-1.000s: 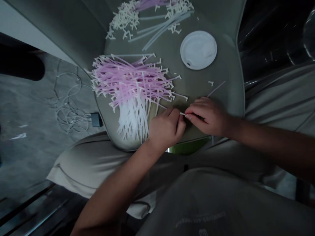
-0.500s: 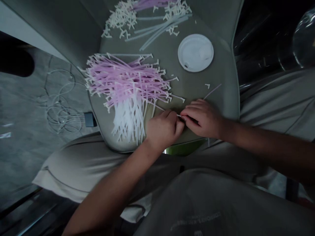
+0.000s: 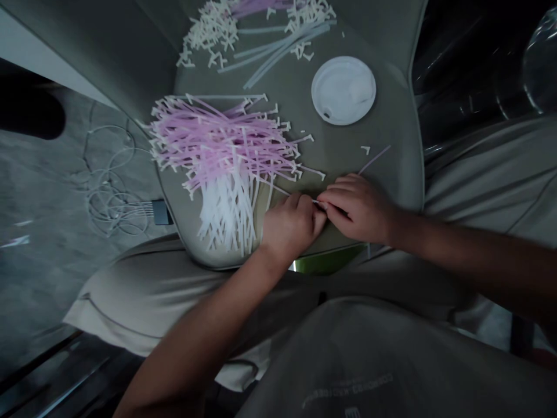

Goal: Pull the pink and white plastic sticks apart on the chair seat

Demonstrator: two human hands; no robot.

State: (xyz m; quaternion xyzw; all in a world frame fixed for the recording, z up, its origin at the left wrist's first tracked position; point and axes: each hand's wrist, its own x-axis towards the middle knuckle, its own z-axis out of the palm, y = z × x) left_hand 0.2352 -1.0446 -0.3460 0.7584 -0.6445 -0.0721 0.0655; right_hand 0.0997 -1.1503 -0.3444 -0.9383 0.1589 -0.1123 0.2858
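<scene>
1. White tip sits between both hands, above the front edge of the chair seat.
2. Left hand is curled tight, gripping one side of it.
3. Right hand pinches the other side between thumb and finger.
4. Pile of purple and white sticks lies near the left hand.
5. Shirt carries faint, upside-down lettering, too blurred to read.
</scene>
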